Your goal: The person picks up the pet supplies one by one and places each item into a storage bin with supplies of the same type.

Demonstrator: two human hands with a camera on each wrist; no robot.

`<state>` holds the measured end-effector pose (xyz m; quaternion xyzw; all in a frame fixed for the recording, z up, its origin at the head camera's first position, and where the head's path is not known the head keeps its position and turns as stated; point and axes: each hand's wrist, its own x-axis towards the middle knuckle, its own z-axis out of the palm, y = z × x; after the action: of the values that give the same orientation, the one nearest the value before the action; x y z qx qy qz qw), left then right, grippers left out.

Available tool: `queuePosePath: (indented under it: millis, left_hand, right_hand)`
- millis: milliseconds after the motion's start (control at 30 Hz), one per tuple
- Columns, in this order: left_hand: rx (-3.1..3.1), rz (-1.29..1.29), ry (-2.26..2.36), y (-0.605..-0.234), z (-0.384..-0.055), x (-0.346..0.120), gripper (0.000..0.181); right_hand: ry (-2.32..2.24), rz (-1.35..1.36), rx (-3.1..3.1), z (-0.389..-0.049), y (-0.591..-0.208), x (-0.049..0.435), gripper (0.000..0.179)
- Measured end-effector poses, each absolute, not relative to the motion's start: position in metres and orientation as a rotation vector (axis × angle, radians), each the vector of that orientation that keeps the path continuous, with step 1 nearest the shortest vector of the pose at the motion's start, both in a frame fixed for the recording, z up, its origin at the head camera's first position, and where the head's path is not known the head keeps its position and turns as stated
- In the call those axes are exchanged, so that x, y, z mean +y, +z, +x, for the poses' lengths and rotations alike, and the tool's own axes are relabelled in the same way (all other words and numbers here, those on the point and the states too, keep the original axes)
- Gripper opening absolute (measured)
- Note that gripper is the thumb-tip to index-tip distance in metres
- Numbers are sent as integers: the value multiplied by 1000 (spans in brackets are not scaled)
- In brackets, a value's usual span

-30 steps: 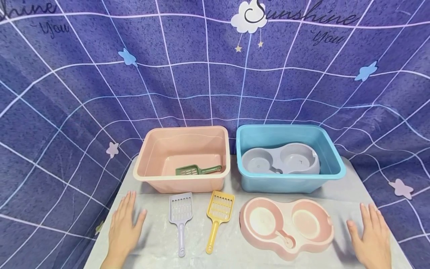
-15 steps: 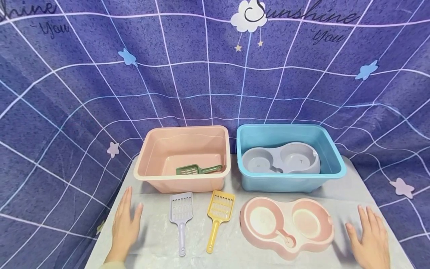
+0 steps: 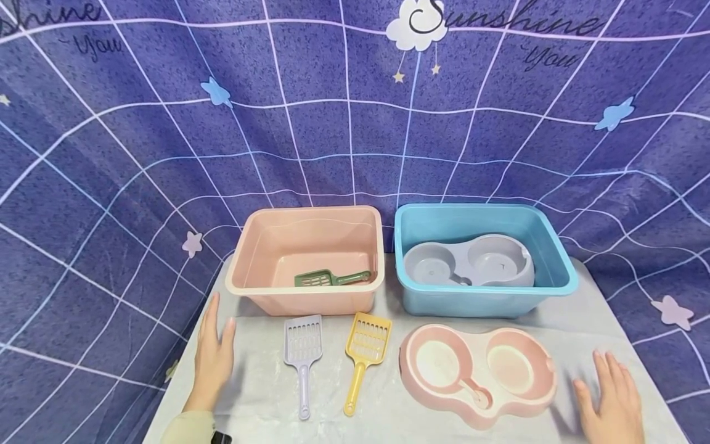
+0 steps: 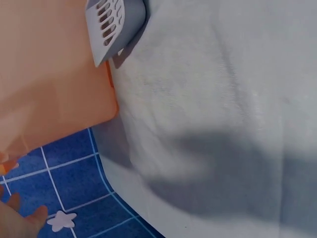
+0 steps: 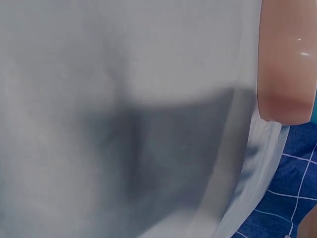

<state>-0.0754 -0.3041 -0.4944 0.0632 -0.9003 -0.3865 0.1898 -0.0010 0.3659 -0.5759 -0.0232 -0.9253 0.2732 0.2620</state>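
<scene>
My left hand [image 3: 214, 361] hovers over the left side of the table, fingers straight, holding nothing. Nearest to it lies a lavender slotted litter scoop [image 3: 303, 351], with a yellow litter scoop [image 3: 366, 351] to its right. At the right side, my right hand [image 3: 612, 401] has extended fingers and nothing in it, beside a pink double pet bowl [image 3: 479, 351]. Behind the scoops stands a pink litter box [image 3: 310, 302] with a green litter scoop [image 3: 333, 279] inside. A blue litter box [image 3: 482, 302] holds a grey double pet bowl [image 3: 496, 262].
A pale cloth covers the table [image 3: 255, 394]. Behind and on both sides hangs a purple-blue curtain [image 3: 310, 135] with a grid and stars. Both boxes stand side by side at the back edge, with a narrow gap between them.
My left hand has turned slightly edge-on and shifted up a little, bringing its sleeve into view. My right hand stays nearly still. The whole view has shifted slightly; the objects keep their places.
</scene>
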Motion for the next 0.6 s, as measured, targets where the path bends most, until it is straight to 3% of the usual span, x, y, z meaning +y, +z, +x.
queuePosePath:
  millis: [600]
  left_hand:
    - [-2388,111,-1247,-492,-108,-310,56]
  right_hand:
    - [765,-26,-2420,6,-580,363,54]
